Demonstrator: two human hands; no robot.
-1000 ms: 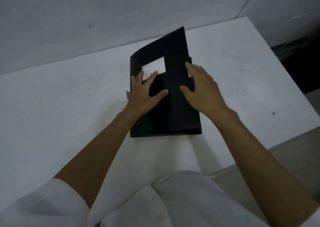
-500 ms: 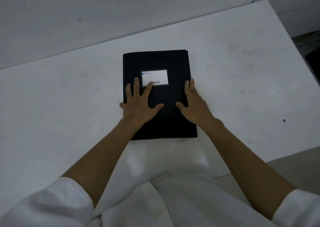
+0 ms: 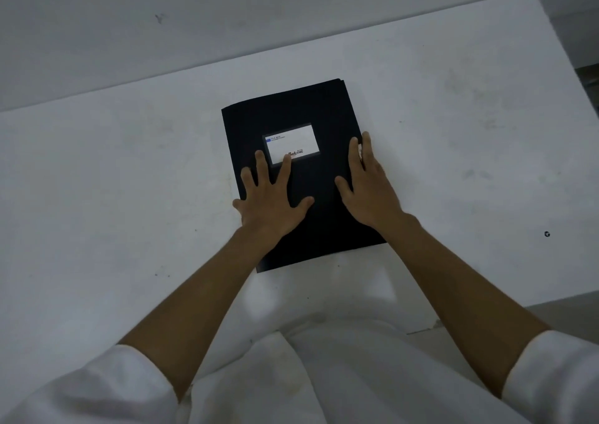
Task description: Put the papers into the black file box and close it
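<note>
File box [image 3: 319, 216] is lying flat and shut in the middle of the white table [image 3: 113, 197], label [image 3: 291, 143] facing up. Left hand [image 3: 270, 203] is spread wide, palm down on the cover, fingertips just reaching the label. Right hand [image 3: 369, 187] lies flat along the right edge, not gripping anything; no papers visible outside.
</note>
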